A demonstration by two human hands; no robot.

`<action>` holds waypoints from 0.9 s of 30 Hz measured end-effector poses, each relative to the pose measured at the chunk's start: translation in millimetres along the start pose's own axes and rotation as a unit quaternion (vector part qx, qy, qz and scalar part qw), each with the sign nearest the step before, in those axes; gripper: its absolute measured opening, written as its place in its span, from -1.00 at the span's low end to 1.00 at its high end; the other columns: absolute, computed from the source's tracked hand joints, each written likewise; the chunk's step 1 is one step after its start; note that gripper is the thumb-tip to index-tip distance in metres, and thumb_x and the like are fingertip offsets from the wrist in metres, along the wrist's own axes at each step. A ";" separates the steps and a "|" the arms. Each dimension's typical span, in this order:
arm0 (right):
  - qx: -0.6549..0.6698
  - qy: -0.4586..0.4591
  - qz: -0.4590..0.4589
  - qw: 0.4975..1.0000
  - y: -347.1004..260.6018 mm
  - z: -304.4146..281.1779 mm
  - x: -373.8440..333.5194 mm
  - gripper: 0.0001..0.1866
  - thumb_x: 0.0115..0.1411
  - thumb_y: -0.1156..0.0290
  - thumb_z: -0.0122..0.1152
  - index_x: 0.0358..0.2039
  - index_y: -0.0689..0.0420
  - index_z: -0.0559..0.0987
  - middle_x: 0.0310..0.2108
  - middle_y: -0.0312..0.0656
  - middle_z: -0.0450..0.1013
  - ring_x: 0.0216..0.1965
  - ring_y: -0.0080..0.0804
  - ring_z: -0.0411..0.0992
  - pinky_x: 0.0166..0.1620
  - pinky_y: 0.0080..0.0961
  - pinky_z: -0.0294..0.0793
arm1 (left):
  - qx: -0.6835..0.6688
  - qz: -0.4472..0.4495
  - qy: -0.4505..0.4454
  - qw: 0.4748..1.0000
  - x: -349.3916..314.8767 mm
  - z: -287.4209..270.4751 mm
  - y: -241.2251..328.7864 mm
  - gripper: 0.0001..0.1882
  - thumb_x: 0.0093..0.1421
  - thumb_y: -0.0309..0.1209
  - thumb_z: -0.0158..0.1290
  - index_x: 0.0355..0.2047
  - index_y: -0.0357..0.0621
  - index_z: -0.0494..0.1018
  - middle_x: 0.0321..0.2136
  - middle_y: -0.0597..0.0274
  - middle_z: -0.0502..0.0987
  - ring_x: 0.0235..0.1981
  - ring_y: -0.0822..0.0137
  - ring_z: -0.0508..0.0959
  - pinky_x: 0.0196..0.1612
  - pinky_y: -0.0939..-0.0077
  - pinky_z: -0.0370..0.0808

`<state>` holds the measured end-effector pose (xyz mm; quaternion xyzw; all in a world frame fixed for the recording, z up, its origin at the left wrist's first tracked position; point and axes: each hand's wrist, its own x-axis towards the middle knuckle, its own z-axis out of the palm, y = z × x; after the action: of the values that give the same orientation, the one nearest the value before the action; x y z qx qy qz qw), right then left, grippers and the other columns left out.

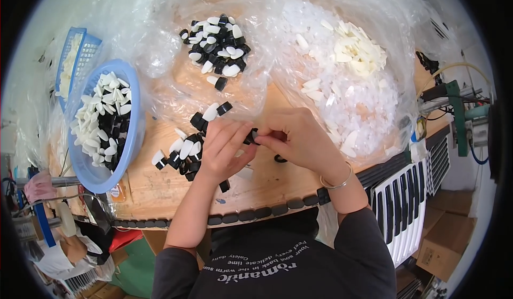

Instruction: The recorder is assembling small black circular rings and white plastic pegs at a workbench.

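Over the wooden table, my left hand [225, 148] and my right hand [299, 139] meet, both closed on one small black round cap [251, 136]. The fingertips cover part of it, so whether a white piece is fixed to it cannot be seen. Beside and partly behind my left hand lies a loose pile of black caps with white leaf-shaped pieces [186, 150]. A single black ring [280, 159] rests on the wood just below my right hand. I wear a bangle on the right wrist.
A blue oval basin [140, 133] of white pieces and black caps stands at left, a blue basket [98, 41] behind it. Another black-and-white pile [218, 45] lies at the back. See-through plastic bagging [342, 2] holds white pieces at right. Black pads line the table's front edge [262, 212].
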<state>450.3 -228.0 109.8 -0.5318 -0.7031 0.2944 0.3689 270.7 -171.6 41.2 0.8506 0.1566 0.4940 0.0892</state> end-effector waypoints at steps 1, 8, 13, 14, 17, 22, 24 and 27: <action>-0.015 -0.005 -0.010 1.000 -0.4 -0.9 -0.8 -0.93 0.01 0.52 0.31 -0.50 0.21 0.58 -0.61 -0.27 0.42 -0.63 -0.59 0.38 -0.56 -0.66 0.34 | -0.007 -0.004 0.007 1.000 -0.1 1.3 0.4 -0.49 -0.31 -0.63 0.25 -0.21 -0.36 0.49 -0.32 0.06 0.51 -0.33 0.12 0.51 -0.27 0.33 0.43; 0.115 0.022 0.010 0.993 -11.5 4.6 -3.7 -0.80 0.04 0.61 0.29 -0.27 0.19 0.58 -0.48 -0.26 0.46 -0.52 -0.59 0.46 -0.45 -0.72 0.43 | -0.067 -0.082 0.047 0.993 -4.4 -0.3 1.1 -0.47 -0.34 -0.66 0.25 -0.22 -0.38 0.49 -0.35 0.05 0.53 -0.35 0.11 0.51 -0.27 0.34 0.45; 0.340 -0.028 0.137 0.930 0.9 3.1 -8.6 -0.85 0.09 0.62 0.26 -0.30 0.22 0.53 -0.42 -0.35 0.46 -0.41 -0.66 0.47 -0.38 -0.75 0.45 | -0.092 -0.069 0.066 0.991 0.4 0.0 1.6 -0.49 -0.34 -0.68 0.23 -0.23 -0.40 0.49 -0.36 0.04 0.53 -0.36 0.11 0.50 -0.27 0.34 0.47; 0.340 -0.027 0.138 0.930 0.9 3.8 -8.4 -0.85 0.09 0.62 0.26 -0.30 0.22 0.53 -0.42 -0.35 0.46 -0.41 -0.66 0.47 -0.38 -0.75 0.45 | -0.097 -0.061 0.067 0.991 1.0 0.5 1.7 -0.49 -0.33 -0.68 0.23 -0.23 -0.40 0.49 -0.36 0.04 0.53 -0.36 0.10 0.49 -0.27 0.34 0.47; 0.323 -0.036 0.150 0.934 -0.5 9.7 -5.9 -0.87 0.09 0.60 0.27 -0.33 0.22 0.50 -0.40 -0.33 0.47 -0.43 -0.67 0.44 -0.35 -0.75 0.43 | -0.071 -0.043 0.069 0.994 1.0 0.5 1.6 -0.50 -0.33 -0.68 0.24 -0.24 -0.41 0.50 -0.36 0.03 0.54 -0.36 0.11 0.50 -0.28 0.34 0.47; 0.251 0.059 0.095 0.962 1.9 19.6 -2.9 -0.78 0.07 0.52 0.31 -0.25 0.23 0.52 -0.33 -0.28 0.49 -0.35 -0.66 0.40 -0.25 -0.70 0.44 | -0.079 -0.054 0.071 0.993 -1.1 0.6 -0.4 -0.50 -0.32 -0.68 0.23 -0.24 -0.40 0.51 -0.35 0.03 0.54 -0.36 0.11 0.50 -0.28 0.36 0.47; 0.283 0.031 0.112 0.952 2.8 18.5 -3.5 -0.72 0.08 0.53 0.30 -0.17 0.24 0.52 -0.29 -0.27 0.50 -0.31 -0.66 0.41 -0.23 -0.69 0.45 | -0.083 -0.060 0.076 0.992 -0.7 1.0 -0.7 -0.50 -0.32 -0.68 0.23 -0.23 -0.40 0.51 -0.34 0.03 0.54 -0.36 0.11 0.50 -0.28 0.36 0.46; 0.342 -0.003 0.126 0.931 10.0 23.0 -4.3 -0.62 0.09 0.50 0.30 -0.06 0.25 0.50 -0.26 -0.27 0.49 -0.30 -0.67 0.41 -0.26 -0.71 0.43 | -0.078 -0.048 0.078 0.993 1.2 0.7 0.0 -0.50 -0.32 -0.68 0.24 -0.23 -0.40 0.51 -0.33 0.04 0.55 -0.35 0.11 0.50 -0.27 0.37 0.46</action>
<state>437.2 -230.0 88.0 -0.4572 -0.4882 0.5627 0.4858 271.9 -171.2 41.8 0.7912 0.1651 0.5649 0.1661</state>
